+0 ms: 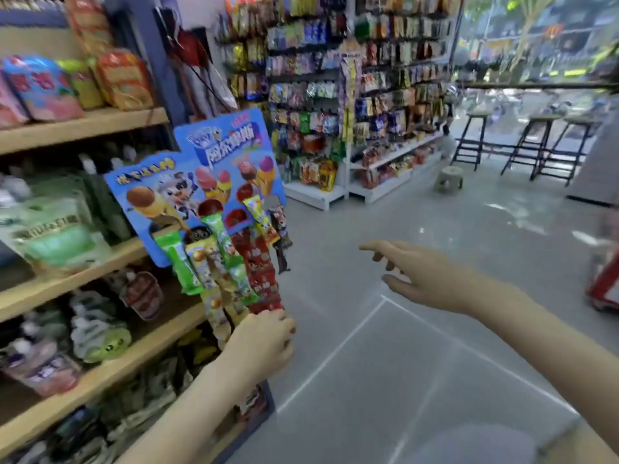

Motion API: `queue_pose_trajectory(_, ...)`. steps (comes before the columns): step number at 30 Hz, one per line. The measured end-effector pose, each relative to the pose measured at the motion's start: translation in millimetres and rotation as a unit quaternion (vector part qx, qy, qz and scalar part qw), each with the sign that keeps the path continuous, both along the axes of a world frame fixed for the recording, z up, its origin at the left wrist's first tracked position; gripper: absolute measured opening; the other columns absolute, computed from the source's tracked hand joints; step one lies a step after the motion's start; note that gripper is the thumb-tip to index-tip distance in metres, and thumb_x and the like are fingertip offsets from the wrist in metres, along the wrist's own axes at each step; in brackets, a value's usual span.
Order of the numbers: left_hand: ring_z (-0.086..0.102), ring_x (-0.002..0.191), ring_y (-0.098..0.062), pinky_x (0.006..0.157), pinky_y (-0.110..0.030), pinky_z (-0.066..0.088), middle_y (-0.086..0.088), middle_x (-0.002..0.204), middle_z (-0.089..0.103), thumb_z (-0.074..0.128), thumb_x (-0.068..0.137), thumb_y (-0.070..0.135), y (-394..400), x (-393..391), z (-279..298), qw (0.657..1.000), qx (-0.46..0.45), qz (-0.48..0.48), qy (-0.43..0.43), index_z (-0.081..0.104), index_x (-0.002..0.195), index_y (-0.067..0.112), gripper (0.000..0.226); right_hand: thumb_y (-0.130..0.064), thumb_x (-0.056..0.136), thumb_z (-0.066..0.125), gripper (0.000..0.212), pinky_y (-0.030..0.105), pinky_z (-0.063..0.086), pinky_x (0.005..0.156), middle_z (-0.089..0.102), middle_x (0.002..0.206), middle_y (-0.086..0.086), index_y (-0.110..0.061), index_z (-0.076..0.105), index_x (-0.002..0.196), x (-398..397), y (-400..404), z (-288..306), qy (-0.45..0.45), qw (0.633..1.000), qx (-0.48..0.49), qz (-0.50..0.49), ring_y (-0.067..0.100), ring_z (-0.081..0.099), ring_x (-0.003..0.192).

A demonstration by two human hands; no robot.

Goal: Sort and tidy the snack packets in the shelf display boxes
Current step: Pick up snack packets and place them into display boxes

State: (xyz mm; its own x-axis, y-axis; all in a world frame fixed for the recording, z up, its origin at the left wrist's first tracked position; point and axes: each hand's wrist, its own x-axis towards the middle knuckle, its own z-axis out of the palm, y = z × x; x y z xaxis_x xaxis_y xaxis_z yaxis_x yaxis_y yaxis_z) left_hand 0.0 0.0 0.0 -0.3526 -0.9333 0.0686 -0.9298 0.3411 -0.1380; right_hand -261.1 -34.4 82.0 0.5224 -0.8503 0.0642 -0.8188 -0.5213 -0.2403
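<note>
My left hand (263, 343) grips the lower ends of a bunch of long, thin snack packets (231, 266) in green, yellow and red wrappers, held upright and fanned out. Right behind them stand two blue display-box header cards (214, 162) printed with ice-cream cones and a cartoon cow, at the end of the wooden shelf unit (83, 128). My right hand (425, 272) hovers over the aisle to the right of the packets, fingers spread and relaxed, holding nothing and apart from the bunch.
The wooden shelves on the left carry bagged snacks and pouches (50, 232). A far wall rack (351, 95) hangs full of packets. A small plastic stool (449, 179) and tall bar stools (549, 145) stand on the grey floor; a red object (606, 286) sits at the right edge.
</note>
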Motion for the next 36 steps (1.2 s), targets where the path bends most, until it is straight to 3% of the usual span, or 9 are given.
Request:
queue_pose_trajectory(2,0.056,0.105,-0.021,0.081,-0.033,0.041,0.000,0.114,0.057,0.044,0.089,0.026,-25,-34,-45,0.994,0.110,-0.001,0.021,0.056,0.114,0.019,0.029,-0.019,0.094,0.047,0.052,0.026,0.042,0.084,0.050,0.129,-0.001,-0.028,0.025,0.140,-30,-17,-47,-0.030,0.994,0.082,-0.059,0.013,0.054,0.098)
queue_pose_trajectory(4,0.054,0.110,-0.022,0.088,-0.032,0.042,-0.001,0.119,0.056,0.042,0.090,0.026,-51,-66,-78,0.984,0.169,0.010,0.058,0.056,0.117,0.020,0.030,-0.016,0.093,0.050,0.052,0.026,0.043,0.084,0.053,0.126,0.005,-0.022,0.029,0.139,-65,-33,-97,-0.072,0.977,0.153,-0.128,0.016,0.057,0.092)
queue_pose_trajectory(9,0.050,0.116,-0.022,0.091,-0.029,0.039,-0.002,0.127,0.054,0.044,0.091,0.026,-155,-140,-148,0.962,0.272,-0.021,0.010,0.054,0.120,0.019,0.032,-0.015,0.092,0.053,0.051,0.030,0.043,0.088,0.054,0.125,0.008,-0.017,0.033,0.138,-161,-101,-173,-0.157,0.935,0.224,-0.225,0.023,0.059,0.100)
queue_pose_trajectory(13,0.051,0.115,-0.023,0.090,-0.029,0.040,-0.003,0.127,0.054,0.044,0.092,0.024,-251,-205,-173,0.945,0.327,-0.020,-0.012,0.054,0.120,0.016,0.031,-0.006,0.091,0.052,0.044,0.039,0.051,0.082,0.059,0.118,0.018,-0.008,0.038,0.132,-236,-186,-192,-0.302,0.846,0.272,-0.346,0.028,0.060,0.090)
queue_pose_trajectory(17,0.055,0.110,-0.027,0.092,-0.035,0.045,-0.008,0.123,0.059,0.047,0.089,0.022,-350,-271,-167,0.940,0.341,-0.008,0.024,0.058,0.117,0.015,0.030,-0.006,0.090,0.051,0.038,0.025,0.052,0.069,0.060,0.113,0.024,-0.008,0.041,0.127,-284,-281,-176,-0.397,0.775,0.283,-0.402,0.024,0.060,0.081)
queue_pose_trajectory(19,0.056,0.109,-0.027,0.092,-0.035,0.046,-0.008,0.121,0.060,0.049,0.088,0.022,-400,-298,-160,0.939,0.342,-0.009,0.042,0.059,0.116,0.014,0.030,-0.006,0.091,0.051,0.038,0.022,0.052,0.067,0.061,0.112,0.023,-0.008,0.041,0.127,-297,-329,-168,-0.403,0.781,0.284,-0.384,0.024,0.061,0.080)
queue_pose_trajectory(26,0.057,0.108,-0.027,0.090,-0.032,0.046,-0.010,0.119,0.061,0.049,0.090,0.022,-628,-358,-174,0.946,0.322,-0.019,0.035,0.060,0.115,0.014,0.029,-0.009,0.091,0.051,0.042,0.037,0.052,0.080,0.060,0.113,0.015,-0.012,0.038,0.130,-353,-542,-190,-0.348,0.828,0.270,-0.346,0.024,0.063,0.080)
queue_pose_trajectory(31,0.056,0.109,-0.026,0.088,-0.029,0.045,-0.010,0.119,0.061,0.048,0.091,0.022,-805,-404,-158,0.944,0.326,-0.007,0.048,0.060,0.115,0.013,0.028,-0.007,0.091,0.052,0.041,0.026,0.051,0.068,0.060,0.112,0.020,-0.011,0.038,0.129,-422,-708,-177,-0.391,0.786,0.255,-0.406,0.022,0.062,0.074)
queue_pose_trajectory(36,0.058,0.107,-0.026,0.089,-0.031,0.046,-0.010,0.116,0.063,0.049,0.089,0.019,-957,-467,-142,0.937,0.343,-0.030,0.052,0.060,0.114,0.012,0.027,-0.006,0.091,0.051,0.039,0.037,0.052,0.078,0.062,0.104,0.017,-0.009,0.040,0.128,-496,-829,-162,-0.428,0.748,0.232,-0.452,0.023,0.062,0.073)
